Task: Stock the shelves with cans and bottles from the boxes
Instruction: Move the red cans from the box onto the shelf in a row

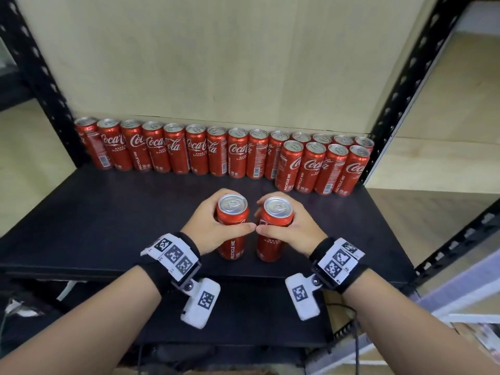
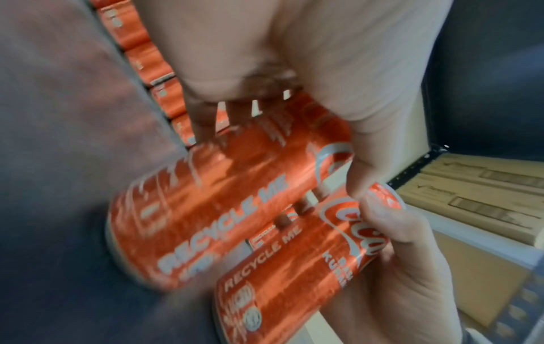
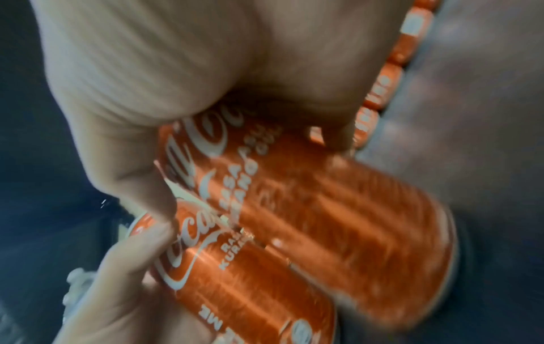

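back row (image 1: 216,150) is full, front row (image 1: 322,169) has just 4, and we've got our left hand (image 1: 213,226) and right hand (image 1: 292,228) each wrapped around 1 can, plenty of shelf (image 1: 108,212) left

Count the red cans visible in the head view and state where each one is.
20: fourteen in the back row, four in the front row at right, one in each of the hands: left, right. None seem hidden.

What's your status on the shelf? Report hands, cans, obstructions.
Left hand grips one red can, right hand grips another can. Both upright over the black shelf. Front row four cans, space left of it open.
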### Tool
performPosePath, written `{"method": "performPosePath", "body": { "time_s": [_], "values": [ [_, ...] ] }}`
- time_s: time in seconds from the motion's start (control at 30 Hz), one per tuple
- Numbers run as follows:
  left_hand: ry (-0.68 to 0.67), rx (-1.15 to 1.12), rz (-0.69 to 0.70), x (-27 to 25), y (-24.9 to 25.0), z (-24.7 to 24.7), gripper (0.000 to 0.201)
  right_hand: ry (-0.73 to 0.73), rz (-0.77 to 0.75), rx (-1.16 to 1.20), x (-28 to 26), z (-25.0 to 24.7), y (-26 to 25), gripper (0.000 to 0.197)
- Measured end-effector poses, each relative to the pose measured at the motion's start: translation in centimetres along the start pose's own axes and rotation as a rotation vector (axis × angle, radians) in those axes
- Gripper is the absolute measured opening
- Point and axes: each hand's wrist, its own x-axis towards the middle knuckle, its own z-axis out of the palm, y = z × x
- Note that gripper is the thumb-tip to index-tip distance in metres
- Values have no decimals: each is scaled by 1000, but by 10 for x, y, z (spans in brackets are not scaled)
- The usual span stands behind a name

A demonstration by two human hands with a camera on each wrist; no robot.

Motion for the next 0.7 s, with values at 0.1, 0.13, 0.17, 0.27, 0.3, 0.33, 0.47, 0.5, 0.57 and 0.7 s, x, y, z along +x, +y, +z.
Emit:
{"method": "performPosePath", "body": {
  "time_s": [0.1,0.13,0.17,0.27,0.3,0.33,0.47,0.5,0.57,0.7],
  "values": [
    [-75,176,-26,3,20,-21,64,12,-24,-370,-7,-14,-28,76],
    [-107,252,-25,4,28,-29,69,-2,-57,-473,-7,-18,-38,81],
    [-144,341,-13,5,37,-35,72,-36,-90,-567,-7,-22,-48,82],
    [-281,679,60,13,64,-45,77,-236,-112,-874,3,-30,-73,78],
    [-335,793,84,17,71,-44,78,-310,-89,-975,7,-31,-78,78],
    [-385,893,102,20,74,-42,78,-373,-66,-1055,10,-32,-82,77],
    [-472,1045,88,30,71,-30,70,-483,-31,-1176,19,-31,-90,68],
    [-469,1034,85,31,70,-27,68,-492,-31,-1187,20,-30,-92,68],
    [-459,993,82,34,69,-24,67,-496,-30,-1195,21,-29,-94,67],
    [-442,929,95,37,66,-20,72,-468,-4,-1149,19,-27,-95,67]
  ]
}}
